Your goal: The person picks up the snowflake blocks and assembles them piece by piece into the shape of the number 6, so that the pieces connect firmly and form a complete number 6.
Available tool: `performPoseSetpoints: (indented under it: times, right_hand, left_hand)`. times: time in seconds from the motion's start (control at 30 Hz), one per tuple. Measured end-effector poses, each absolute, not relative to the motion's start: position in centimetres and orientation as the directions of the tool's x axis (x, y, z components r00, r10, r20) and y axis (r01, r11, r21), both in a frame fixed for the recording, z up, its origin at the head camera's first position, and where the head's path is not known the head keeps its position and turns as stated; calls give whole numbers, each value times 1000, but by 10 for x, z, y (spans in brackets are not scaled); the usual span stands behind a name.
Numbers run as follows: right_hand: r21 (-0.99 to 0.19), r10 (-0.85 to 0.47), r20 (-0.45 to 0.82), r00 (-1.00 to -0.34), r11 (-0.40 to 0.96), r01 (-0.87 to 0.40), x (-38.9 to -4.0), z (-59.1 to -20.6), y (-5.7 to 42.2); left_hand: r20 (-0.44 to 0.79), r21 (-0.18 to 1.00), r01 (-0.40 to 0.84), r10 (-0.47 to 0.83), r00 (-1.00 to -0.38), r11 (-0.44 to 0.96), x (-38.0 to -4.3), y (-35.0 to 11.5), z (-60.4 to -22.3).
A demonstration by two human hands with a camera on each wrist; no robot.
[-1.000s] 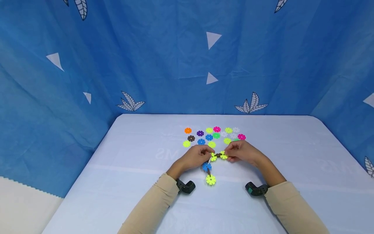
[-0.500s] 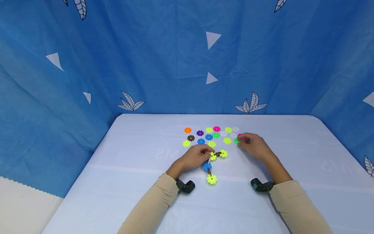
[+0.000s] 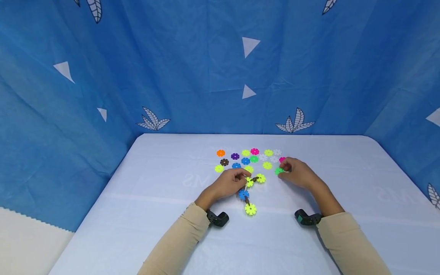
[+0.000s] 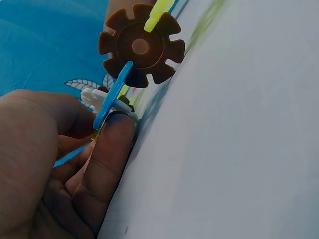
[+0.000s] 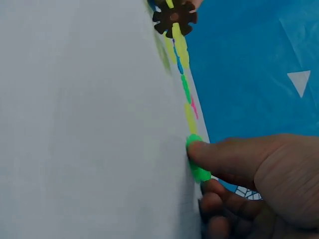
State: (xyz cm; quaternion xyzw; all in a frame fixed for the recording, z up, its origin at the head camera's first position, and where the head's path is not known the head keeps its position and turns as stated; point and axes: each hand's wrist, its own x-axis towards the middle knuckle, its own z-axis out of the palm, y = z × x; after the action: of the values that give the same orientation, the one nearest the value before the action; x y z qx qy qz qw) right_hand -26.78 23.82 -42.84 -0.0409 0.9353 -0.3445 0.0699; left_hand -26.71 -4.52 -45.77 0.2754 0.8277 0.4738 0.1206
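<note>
My left hand pinches a chain of interlocked notched plastic discs near its middle. Along the chain are a blue disc, a lower yellow disc, an upper right yellow disc and brown discs set edgewise. In the left wrist view a brown disc and a white disc join the blue disc by the fingertips. At the right of the loose discs, my right hand pinches a green disc between thumb and fingers. The right wrist view shows this green disc standing on edge.
Several loose discs lie flat on the white table beyond the hands. Among them are an orange disc, a purple disc and a pink disc. A blue curtain hangs behind the table.
My right hand has let go of the chain's right yellow disc, moved right and picked up a green disc. The left hand keeps holding the chain, which has shifted slightly.
</note>
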Motion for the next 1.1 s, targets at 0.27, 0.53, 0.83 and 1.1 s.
performPoseSetpoints:
  times: [0.27,0.53,0.83,1.1]
  right_hand:
    - [-753,-207,-158,-966,658,-18,-266,-424,238]
    - [-776,-348,-110,-931,615,-138,-264,-426,231]
    - [-718,-394,2,-919,639,-275,-261,-429,221]
    - [-703,-453,56,-889,614,-358,-261,-427,215]
  left_hand:
    - [49,826,362,583,-811,433,-266,-45,-456]
    - [41,814,369,588,-808,449,-266,-45,-456]
    - [22,831,345,593,-805,437,-266,-43,-456]
    - [5,847,325,606,-796,421,-266,-44,-457]
